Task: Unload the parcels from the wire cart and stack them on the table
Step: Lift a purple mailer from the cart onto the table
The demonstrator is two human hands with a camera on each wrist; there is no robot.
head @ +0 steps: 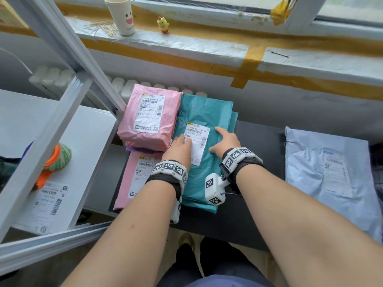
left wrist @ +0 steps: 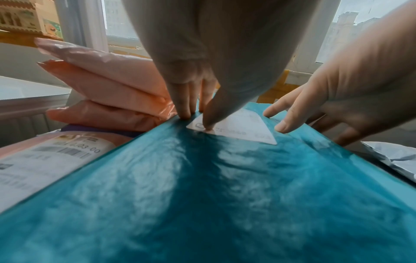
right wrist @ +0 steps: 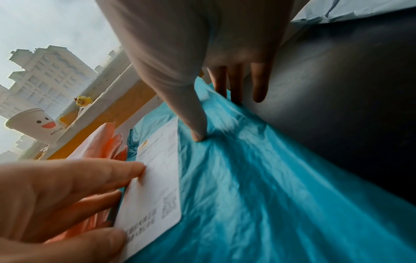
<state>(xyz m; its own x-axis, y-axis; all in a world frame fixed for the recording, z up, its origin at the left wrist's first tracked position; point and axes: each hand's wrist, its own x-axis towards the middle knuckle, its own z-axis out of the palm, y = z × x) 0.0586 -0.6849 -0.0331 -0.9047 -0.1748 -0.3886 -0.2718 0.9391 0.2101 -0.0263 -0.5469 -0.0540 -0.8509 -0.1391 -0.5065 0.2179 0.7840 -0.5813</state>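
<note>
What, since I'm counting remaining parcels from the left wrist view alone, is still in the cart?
Observer: The head view shows a white parcel lying label up inside the cart.
Operator: Anything with it?
Observer: A green and orange bundle lies by its label; I cannot tell what it is.
Operator: And the right hand?
Observer: The right wrist view shows the right hand pressing its thumb into the teal parcel, fingers straight at the parcel's edge.
</note>
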